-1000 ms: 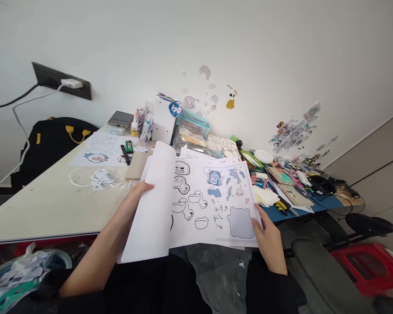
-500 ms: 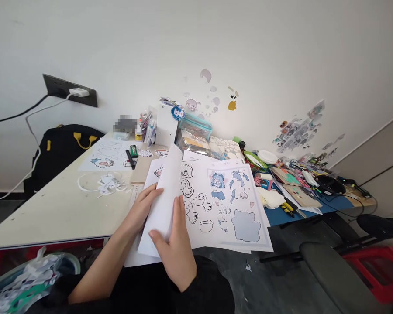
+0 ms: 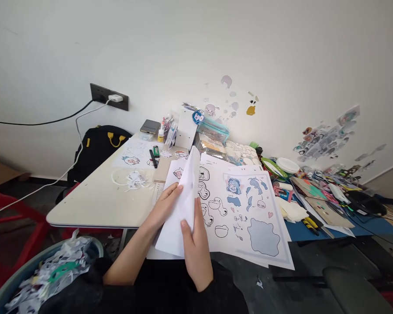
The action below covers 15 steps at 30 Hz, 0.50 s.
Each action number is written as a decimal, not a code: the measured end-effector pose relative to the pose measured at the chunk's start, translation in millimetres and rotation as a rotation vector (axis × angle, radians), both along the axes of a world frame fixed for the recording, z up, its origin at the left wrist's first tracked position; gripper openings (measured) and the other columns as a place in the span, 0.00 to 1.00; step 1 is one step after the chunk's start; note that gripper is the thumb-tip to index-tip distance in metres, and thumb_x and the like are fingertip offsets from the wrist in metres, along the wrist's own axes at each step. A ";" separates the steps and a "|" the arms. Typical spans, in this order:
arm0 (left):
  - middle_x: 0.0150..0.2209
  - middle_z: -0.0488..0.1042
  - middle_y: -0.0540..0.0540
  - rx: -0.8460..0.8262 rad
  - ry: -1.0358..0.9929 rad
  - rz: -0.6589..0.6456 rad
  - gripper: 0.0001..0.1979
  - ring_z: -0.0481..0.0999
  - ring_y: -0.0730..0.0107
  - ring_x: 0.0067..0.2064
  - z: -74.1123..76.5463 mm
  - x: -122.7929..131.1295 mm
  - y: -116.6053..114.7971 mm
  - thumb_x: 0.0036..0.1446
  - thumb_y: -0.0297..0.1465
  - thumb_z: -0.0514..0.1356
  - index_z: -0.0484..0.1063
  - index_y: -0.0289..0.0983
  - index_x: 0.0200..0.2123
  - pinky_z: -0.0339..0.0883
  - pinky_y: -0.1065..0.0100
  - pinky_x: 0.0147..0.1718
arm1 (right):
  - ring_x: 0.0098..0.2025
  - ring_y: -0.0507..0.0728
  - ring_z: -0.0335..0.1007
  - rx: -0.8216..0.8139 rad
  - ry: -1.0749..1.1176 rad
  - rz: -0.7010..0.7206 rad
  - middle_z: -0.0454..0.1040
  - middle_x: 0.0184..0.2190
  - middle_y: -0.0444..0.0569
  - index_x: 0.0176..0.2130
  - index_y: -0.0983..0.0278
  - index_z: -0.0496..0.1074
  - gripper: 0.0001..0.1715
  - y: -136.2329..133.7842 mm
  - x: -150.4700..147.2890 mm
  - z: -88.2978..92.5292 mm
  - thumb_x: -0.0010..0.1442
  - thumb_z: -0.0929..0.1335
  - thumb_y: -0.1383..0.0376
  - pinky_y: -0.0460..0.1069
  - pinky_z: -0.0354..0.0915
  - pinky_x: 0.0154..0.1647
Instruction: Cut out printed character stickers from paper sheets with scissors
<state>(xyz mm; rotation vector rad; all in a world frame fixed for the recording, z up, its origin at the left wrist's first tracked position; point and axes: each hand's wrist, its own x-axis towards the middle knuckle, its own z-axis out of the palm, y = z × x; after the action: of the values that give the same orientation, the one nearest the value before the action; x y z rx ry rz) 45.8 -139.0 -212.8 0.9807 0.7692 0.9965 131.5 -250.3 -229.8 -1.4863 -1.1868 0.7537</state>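
Observation:
Both hands hold a bundle of white sheets [image 3: 180, 209] stood up on edge over my lap. My left hand [image 3: 165, 205] grips the bundle from the left side, fingers closed round it. My right hand [image 3: 196, 246] pinches its lower right side, thumb on the front. To the right lies a stack of printed sheets: one with black outline ducks [image 3: 212, 205], and on top a sheet with blue cartoon figures and a grey blob shape [image 3: 253, 207]. These lie over the front edge of the cream table [image 3: 94, 203].
Paper scraps [image 3: 132, 179], a black marker [image 3: 153, 158], a green lighter and a printed sheet lie on the table's left part. A phone, bottles and boxes stand by the wall. Craft clutter covers the blue table [image 3: 314, 192] on the right. A bin of scraps [image 3: 46, 272] sits lower left.
My right hand left the right edge of the blue-figure sheet and came over to grip the turned white sheets beside my left hand. The view has swung to the left.

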 end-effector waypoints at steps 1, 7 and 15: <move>0.27 0.74 0.51 -0.007 -0.009 -0.006 0.14 0.71 0.68 0.26 0.5 -0.5 -0.2 0.48 0.42 0.64 0.72 0.37 0.29 0.63 0.71 0.26 | 0.67 0.58 0.38 0.004 0.094 -0.024 0.43 0.68 0.41 0.66 0.56 0.43 0.36 -0.5 3.6 2.0 0.66 0.59 0.52 0.56 0.42 0.66; 0.26 0.74 0.52 -0.145 -0.091 -0.012 0.13 0.73 0.67 0.24 6.1 -4.6 -0.9 0.49 0.41 0.63 0.70 0.39 0.33 0.66 0.69 0.24 | 0.61 0.62 0.57 0.024 0.559 -0.076 0.63 0.60 0.47 0.62 0.58 0.58 0.33 -14.8 45.4 19.8 0.64 0.57 0.47 0.57 0.61 0.56; 0.20 0.73 0.47 -0.372 -0.207 -0.065 0.11 0.74 0.60 0.21 11.3 -16.9 1.8 0.46 0.37 0.59 0.70 0.36 0.31 0.68 0.63 0.20 | 0.51 0.69 0.68 -0.137 0.428 -0.221 0.76 0.46 0.53 0.50 0.63 0.72 0.31 -27.3 79.2 8.4 0.53 0.68 0.48 0.59 0.70 0.42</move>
<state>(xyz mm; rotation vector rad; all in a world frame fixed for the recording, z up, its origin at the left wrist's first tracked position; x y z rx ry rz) 28.9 -137.2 -201.5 0.5682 0.7125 0.8440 210.7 -277.5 -221.4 -1.4450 -0.6496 0.9561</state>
